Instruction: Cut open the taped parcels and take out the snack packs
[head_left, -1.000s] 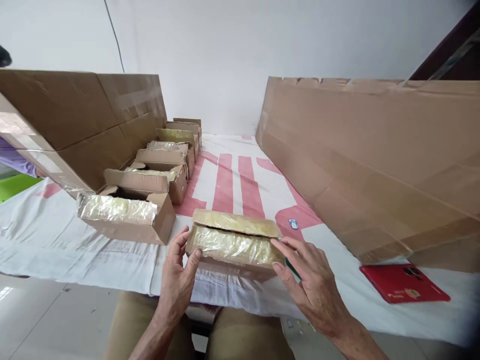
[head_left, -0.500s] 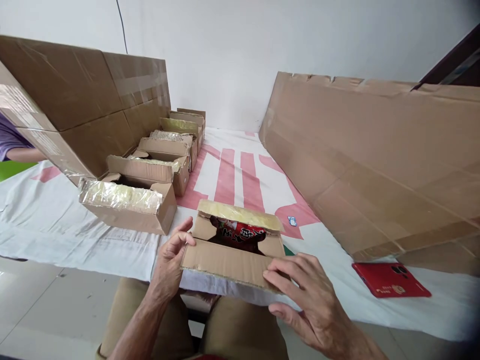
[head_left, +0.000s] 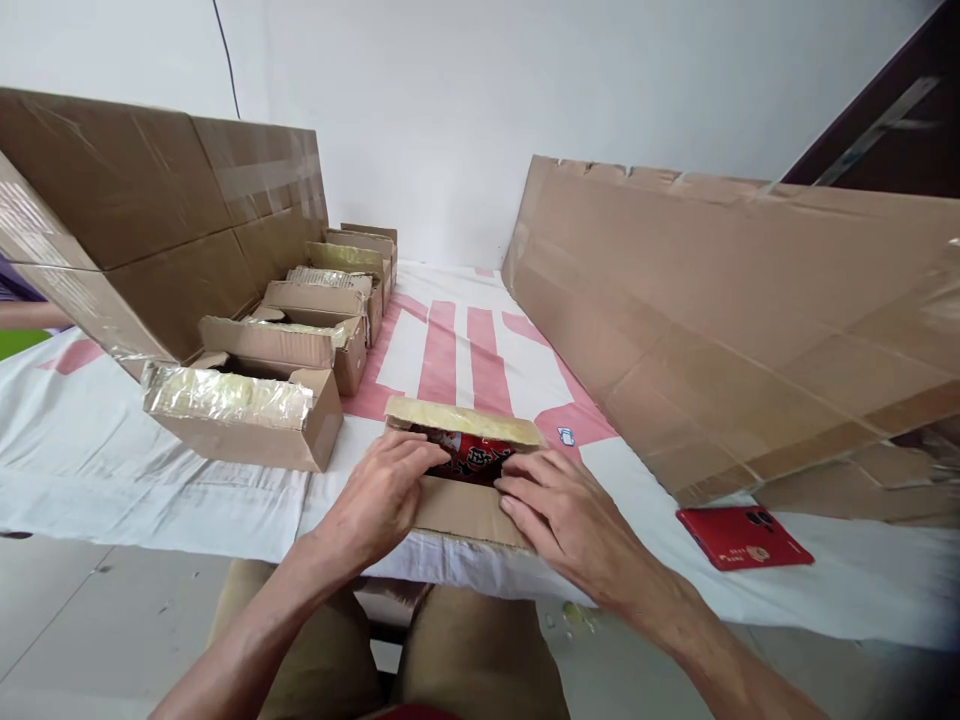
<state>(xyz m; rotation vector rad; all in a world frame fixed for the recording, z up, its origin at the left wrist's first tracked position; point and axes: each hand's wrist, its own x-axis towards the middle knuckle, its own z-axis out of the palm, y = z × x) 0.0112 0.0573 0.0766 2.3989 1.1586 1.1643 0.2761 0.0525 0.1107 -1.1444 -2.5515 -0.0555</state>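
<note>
Left hand (head_left: 386, 490) and right hand (head_left: 562, 500) are partly hiding cardboard box (head_left: 469, 512); inside box, red packet (head_left: 475, 456) is showing only partly. Far left of box, co-worker's forearm (head_left: 34, 316) is being cut off by frame edge.

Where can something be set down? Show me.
Widest: the striped cloth between the row of boxes and right cardboard, beyond the open box. Smaller: the white cloth between right hand and red phone. Crowded: along left cardboard, and over the open box, which left hand and right hand partly cover.

The brown cardboard box (head_left: 469, 512) has a yellowish flap (head_left: 465, 416); the glossy red packet (head_left: 474, 455) shows black, white-edged lettering; the white cloth (head_left: 330, 500), pink bands.
</note>
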